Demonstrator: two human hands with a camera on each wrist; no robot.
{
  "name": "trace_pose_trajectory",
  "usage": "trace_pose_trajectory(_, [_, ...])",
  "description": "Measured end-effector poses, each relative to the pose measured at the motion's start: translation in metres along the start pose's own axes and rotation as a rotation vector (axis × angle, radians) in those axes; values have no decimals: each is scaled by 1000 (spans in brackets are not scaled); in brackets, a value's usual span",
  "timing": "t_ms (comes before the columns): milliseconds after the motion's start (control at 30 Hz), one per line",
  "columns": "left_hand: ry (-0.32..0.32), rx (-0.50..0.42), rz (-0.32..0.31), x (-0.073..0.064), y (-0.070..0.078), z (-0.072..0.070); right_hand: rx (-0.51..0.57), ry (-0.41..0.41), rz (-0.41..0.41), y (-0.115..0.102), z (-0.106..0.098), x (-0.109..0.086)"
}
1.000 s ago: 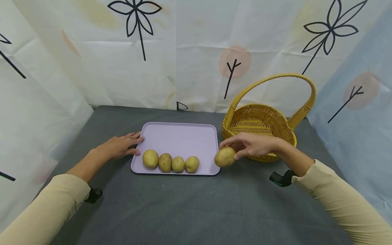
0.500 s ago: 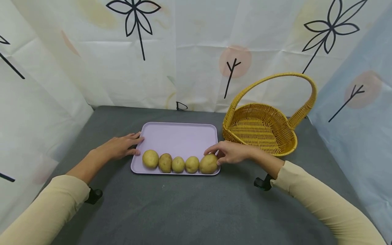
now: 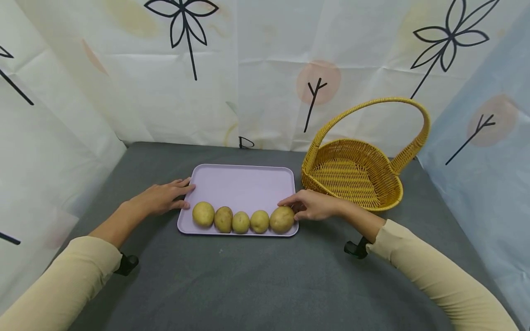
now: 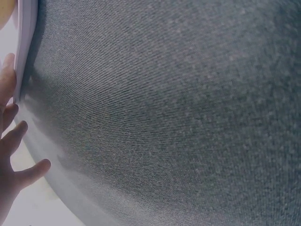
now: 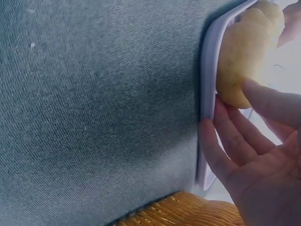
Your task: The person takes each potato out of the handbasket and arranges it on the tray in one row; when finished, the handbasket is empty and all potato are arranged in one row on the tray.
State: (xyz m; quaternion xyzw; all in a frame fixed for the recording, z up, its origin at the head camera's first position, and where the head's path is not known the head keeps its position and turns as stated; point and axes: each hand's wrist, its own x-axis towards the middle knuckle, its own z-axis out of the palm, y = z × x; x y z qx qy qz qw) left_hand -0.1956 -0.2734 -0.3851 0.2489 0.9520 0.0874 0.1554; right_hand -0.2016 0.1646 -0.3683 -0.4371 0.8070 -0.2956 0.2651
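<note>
On the lilac tray, several potatoes stand in a row along the near edge. My right hand is at the right end of that row, with thumb and fingertips against the last potato, which rests on the tray. In the right wrist view the thumb touches this potato, while other fingers lie at the tray rim. My left hand rests flat with spread fingers at the tray's left edge, beside the leftmost potato.
A yellow wicker basket with a tall arched handle stands right of the tray, just behind my right wrist. Dark grey cloth covers the table. Patterned white curtains hang behind and at the sides.
My right hand has carried the last potato leftward from near the basket and set it at the row's right end. The left hand has stayed at the tray edge.
</note>
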Motion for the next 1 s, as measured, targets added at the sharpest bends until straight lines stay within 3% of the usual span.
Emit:
trace_pose_trajectory(267, [12, 5, 8, 1, 2, -2, 12, 51, -24, -5, -4, -22])
trace_pose_trajectory(500, [38, -16, 21, -4, -2, 2, 32, 128, 28, -24, -14, -77])
trace_pose_trajectory(700, [55, -4, 25, -10, -1, 2, -152, 329, 54, -33, -26, -131])
trace_pose_trajectory(833, [67, -6, 32, -10, -3, 1, -382, 473, 86, -27, -38, -165])
trace_pose_trajectory(1000, [88, -28, 16, -10, -5, -1, -672, 578, 281, -9, -58, -198])
